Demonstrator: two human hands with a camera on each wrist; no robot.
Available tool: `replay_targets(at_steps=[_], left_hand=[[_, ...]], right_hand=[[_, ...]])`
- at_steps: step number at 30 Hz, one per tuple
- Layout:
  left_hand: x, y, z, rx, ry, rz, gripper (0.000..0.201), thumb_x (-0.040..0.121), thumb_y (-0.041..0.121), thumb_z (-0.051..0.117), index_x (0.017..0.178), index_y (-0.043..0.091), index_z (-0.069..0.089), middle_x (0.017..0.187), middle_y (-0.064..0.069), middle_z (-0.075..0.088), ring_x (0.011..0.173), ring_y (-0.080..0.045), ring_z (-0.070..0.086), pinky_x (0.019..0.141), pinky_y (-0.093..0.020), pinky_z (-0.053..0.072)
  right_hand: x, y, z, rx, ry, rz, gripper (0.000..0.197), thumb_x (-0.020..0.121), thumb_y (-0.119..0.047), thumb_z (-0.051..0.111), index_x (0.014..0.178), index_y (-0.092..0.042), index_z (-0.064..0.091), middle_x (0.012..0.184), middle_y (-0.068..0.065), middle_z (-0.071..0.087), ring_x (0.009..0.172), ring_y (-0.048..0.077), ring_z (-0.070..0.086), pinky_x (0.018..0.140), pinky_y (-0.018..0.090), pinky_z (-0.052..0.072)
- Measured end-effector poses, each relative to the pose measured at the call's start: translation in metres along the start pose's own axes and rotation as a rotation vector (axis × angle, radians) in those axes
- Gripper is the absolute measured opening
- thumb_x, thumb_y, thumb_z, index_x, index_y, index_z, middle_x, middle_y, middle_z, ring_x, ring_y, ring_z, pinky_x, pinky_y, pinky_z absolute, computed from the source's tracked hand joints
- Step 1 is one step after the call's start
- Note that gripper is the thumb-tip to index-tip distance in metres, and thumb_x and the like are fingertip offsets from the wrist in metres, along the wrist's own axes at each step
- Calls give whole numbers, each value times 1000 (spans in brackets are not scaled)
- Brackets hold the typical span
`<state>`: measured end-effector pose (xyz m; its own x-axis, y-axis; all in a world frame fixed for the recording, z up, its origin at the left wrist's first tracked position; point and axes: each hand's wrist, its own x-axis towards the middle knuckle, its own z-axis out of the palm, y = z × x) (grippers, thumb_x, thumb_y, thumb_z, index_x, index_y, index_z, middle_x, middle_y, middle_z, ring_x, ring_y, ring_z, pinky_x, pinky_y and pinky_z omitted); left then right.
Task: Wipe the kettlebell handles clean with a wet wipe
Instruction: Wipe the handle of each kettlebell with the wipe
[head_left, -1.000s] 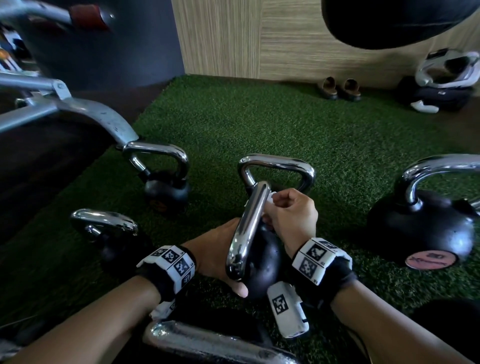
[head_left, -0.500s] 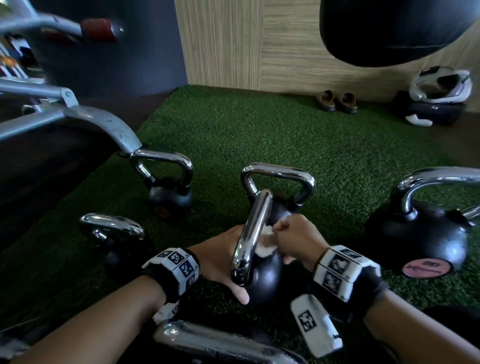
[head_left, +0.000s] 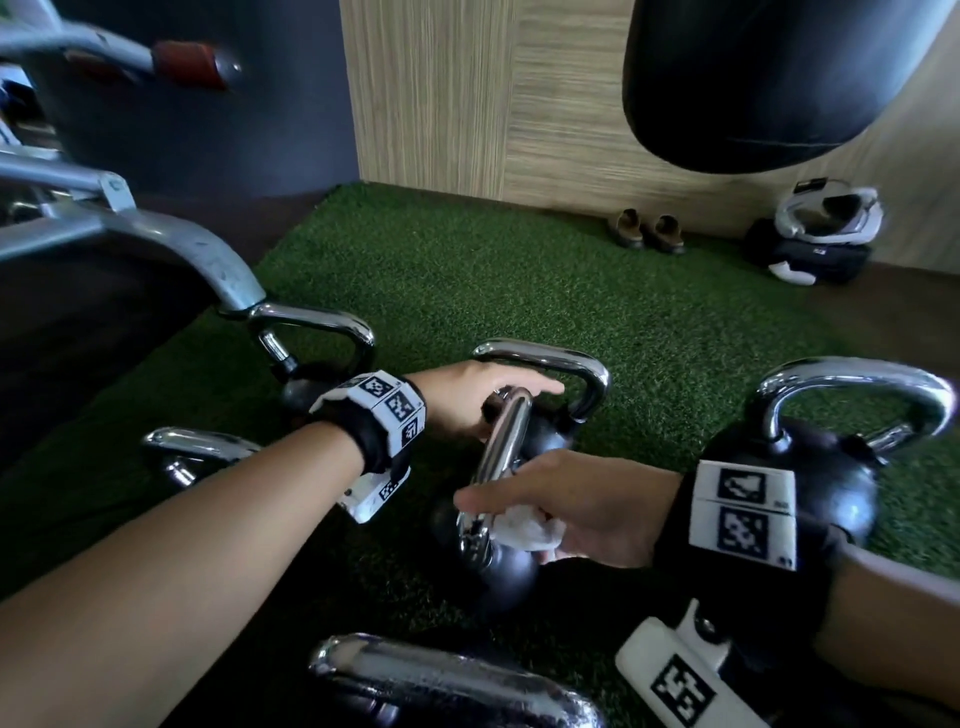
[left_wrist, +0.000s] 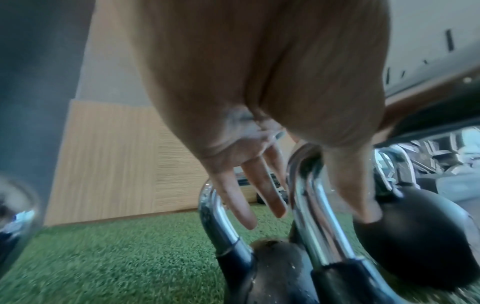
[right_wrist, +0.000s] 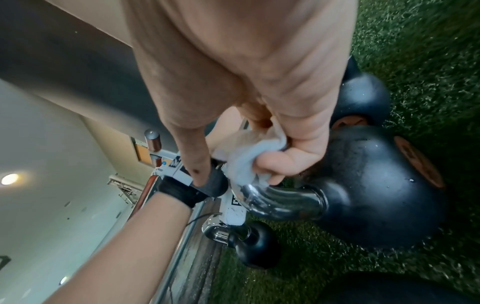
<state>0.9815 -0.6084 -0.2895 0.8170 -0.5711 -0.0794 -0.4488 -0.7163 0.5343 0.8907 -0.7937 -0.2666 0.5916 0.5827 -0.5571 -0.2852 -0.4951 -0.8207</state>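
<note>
A black kettlebell (head_left: 506, 577) sits on the green turf in front of me, its chrome handle (head_left: 501, 441) running away from me. My right hand (head_left: 524, 506) grips a bunched white wet wipe (head_left: 525, 531) and presses it against the near, lower bend of that handle (right_wrist: 283, 201). The right wrist view shows the wipe (right_wrist: 241, 162) wadded between thumb and curled fingers. My left hand (head_left: 519, 389) lies over the handle's far top end. There its fingers (left_wrist: 241, 205) hang straight on one side of the chrome bar (left_wrist: 306, 205), with the thumb on the other.
Several more kettlebells stand around: back left (head_left: 319, 358), left (head_left: 197, 447), just behind (head_left: 550, 358), a big one right (head_left: 831, 467), one at my feet (head_left: 452, 680). A grey bench frame (head_left: 156, 234) is left. A punching bag (head_left: 779, 78) hangs overhead. Shoes (head_left: 647, 231) stand by the wall.
My left hand left the kettlebell's body and moved up to the far top of the handle. My right hand slid the wipe down the handle toward its near bend.
</note>
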Motion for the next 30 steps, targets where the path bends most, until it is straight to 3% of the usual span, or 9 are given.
replay_targets(at_steps=[3,6,9,12,16,20,23,27,30], left_hand=[[3,5,4,53,18,25,43,84,32,82,120,45,62,111,13,72,99,-5,67,92,-28,54],[2,3,7,108,96,23,28,84,42,77,106,39,59,89,8,70,82,-13,65,72,-28,51],[1,4,8,174,121,51,26,86,44,75,103,37,56,85,9,68,78,-13,62,71,-30,49],[-4,2,8,206,159,34,22,87,38,73,97,38,53,84,13,66,75,-5,60,68,-28,46],[-25,-10,6,181,267,9,12,93,40,63,102,33,59,86,11,67,75,-7,60,71,-27,44],[-58,-18,9,261,338,-73,15,97,41,67,108,34,60,73,15,63,60,5,56,61,-27,45],[-85,-16,16,286,353,-156,20,94,45,69,109,35,61,76,10,69,66,-5,66,66,-36,56],[-106,-4,29,230,386,-196,30,96,45,68,117,24,65,76,17,66,67,7,63,61,-11,45],[-108,-3,32,228,389,-199,37,96,48,65,123,22,65,80,15,68,67,5,63,62,-12,46]], right_hand=[[10,-1,9,-205,207,6,56,71,-57,84,66,-12,50,63,10,50,50,13,45,48,17,38],[23,5,15,-261,426,-19,62,57,-56,89,93,-15,60,75,1,63,61,15,58,47,22,42],[24,7,18,-243,453,-57,54,61,-46,88,92,-13,58,68,0,58,53,15,52,42,22,38],[19,10,13,-322,462,-81,40,60,-44,85,70,-18,57,55,-5,50,49,13,46,42,20,33],[4,12,-9,-571,486,-134,45,57,-50,85,55,-15,56,44,-10,47,41,4,41,41,19,31],[-18,11,-40,-828,487,-247,40,68,-51,84,64,-14,69,48,-7,49,43,5,42,41,18,30],[-22,18,-56,-868,498,-318,30,74,-47,81,68,-18,72,53,-2,57,46,4,46,46,19,35],[-22,24,-68,-869,512,-368,27,79,-45,78,77,-19,76,62,1,66,51,4,50,52,21,39],[-20,27,-66,-868,523,-379,25,80,-45,77,78,-20,76,61,-2,63,54,4,51,56,21,42]])
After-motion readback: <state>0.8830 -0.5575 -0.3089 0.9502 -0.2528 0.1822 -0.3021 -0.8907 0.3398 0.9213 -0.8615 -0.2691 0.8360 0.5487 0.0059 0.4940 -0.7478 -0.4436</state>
